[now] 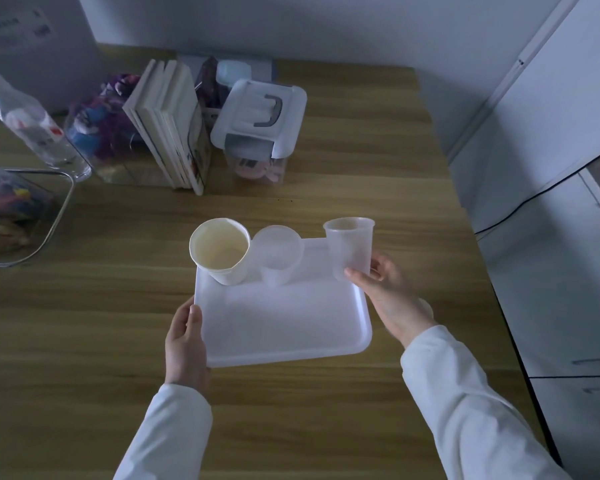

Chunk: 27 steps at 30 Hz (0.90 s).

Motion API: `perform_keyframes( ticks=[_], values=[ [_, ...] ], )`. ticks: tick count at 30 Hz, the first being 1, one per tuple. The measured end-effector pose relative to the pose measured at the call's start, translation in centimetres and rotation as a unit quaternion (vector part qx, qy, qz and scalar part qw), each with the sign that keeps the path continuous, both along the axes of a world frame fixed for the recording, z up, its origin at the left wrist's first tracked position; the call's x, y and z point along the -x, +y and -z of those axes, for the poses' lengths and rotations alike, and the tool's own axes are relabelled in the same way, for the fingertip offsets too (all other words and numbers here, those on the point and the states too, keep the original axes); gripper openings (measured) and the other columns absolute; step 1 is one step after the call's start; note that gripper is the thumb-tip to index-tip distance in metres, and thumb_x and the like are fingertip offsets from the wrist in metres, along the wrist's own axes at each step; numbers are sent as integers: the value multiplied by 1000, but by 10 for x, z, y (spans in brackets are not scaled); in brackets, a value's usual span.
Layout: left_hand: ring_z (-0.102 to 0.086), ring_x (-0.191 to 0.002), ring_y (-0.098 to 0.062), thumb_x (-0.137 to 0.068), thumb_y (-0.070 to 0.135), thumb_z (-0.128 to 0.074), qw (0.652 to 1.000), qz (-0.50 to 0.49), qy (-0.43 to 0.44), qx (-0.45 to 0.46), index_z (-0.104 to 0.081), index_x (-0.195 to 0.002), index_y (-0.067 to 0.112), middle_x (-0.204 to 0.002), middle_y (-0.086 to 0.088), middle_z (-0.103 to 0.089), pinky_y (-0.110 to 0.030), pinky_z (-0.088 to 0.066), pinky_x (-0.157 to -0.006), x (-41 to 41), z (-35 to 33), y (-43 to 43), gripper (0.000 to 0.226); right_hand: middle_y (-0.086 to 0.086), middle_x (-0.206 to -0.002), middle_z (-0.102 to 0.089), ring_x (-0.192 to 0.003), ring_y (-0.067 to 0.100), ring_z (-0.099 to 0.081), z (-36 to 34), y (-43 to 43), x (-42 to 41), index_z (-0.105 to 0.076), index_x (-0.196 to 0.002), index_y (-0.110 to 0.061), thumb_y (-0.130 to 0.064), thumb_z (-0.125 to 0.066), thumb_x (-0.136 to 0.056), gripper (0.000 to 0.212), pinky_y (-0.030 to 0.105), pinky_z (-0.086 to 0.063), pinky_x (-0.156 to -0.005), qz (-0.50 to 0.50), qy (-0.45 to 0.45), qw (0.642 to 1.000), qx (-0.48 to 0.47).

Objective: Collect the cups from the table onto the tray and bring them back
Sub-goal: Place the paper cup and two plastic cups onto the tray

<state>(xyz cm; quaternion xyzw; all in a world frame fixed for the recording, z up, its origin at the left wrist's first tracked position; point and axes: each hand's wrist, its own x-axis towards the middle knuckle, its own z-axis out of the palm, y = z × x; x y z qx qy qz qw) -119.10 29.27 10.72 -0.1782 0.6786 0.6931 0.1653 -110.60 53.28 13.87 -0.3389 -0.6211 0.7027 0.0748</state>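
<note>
A white plastic tray (284, 323) is held over the wooden table. My left hand (184, 344) grips its left edge, thumb on the rim. A white paper cup (220, 251) stands at the tray's far left corner. Right beside it stands a clear plastic cup (279, 254). My right hand (385, 289) holds a second clear plastic cup (350, 245) upright at the tray's far right corner, fingers wrapped around its lower part. Whether that cup's base touches the tray is hidden by my fingers.
Along the back of the table (84, 341) are upright books (174, 126), a lidded storage box (257, 129), a clear bin of coloured items (101, 123) and a bottle (39, 129). A clear container (18, 216) sits at the left. White cabinets (551, 202) flank the right edge.
</note>
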Motion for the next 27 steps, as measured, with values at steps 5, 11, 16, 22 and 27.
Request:
perform_keyframes(
  ticks=[5,11,16,22,27],
  values=[
    [-57,-87,-21,-97,23,-40,1000,5,-2,1,-57,-110,19,-94,-1,-61,-31,-47,-71,-1,0,-8,22,2,-115,-61,-106,13,-59,2,-12,4,-47,-117,-14,-14,-75,-70,56,24,-46,-86,-1,-16,994,-105],
    [-57,-81,-18,-97,23,-40,1000,11,-2,-1,-57,-107,22,-89,3,-61,-30,-47,-66,2,-2,-14,21,3,-118,-56,-107,9,-55,5,-22,2,-50,-115,-15,-13,-75,-70,52,7,-42,-83,-14,0,975,-220],
    [-58,-78,-15,-97,24,-39,1000,12,-10,-15,-59,-100,26,-88,4,-62,-27,-49,-62,3,-7,-14,20,-3,-114,-44,-108,10,-42,2,-29,4,-46,-119,-17,-18,-76,-68,59,18,-31,-86,-26,-41,962,-268],
    [-58,-78,-16,-97,23,-39,1000,11,-17,-18,-60,-92,30,-88,4,-62,-26,-51,-62,2,-11,-12,22,-23,-99,-35,-120,17,-39,4,-31,6,-45,-122,-15,-14,-78,-66,65,20,-29,-91,-44,-47,954,-294],
    [-57,-82,-14,-97,24,-38,1000,10,-22,-8,-55,-108,23,-91,5,-60,-28,-47,-64,0,-13,-7,20,-23,-98,-32,-121,19,-34,6,-27,8,-44,-121,-12,-16,-80,-64,67,27,-33,-97,-56,-51,945,-317]
  ],
)
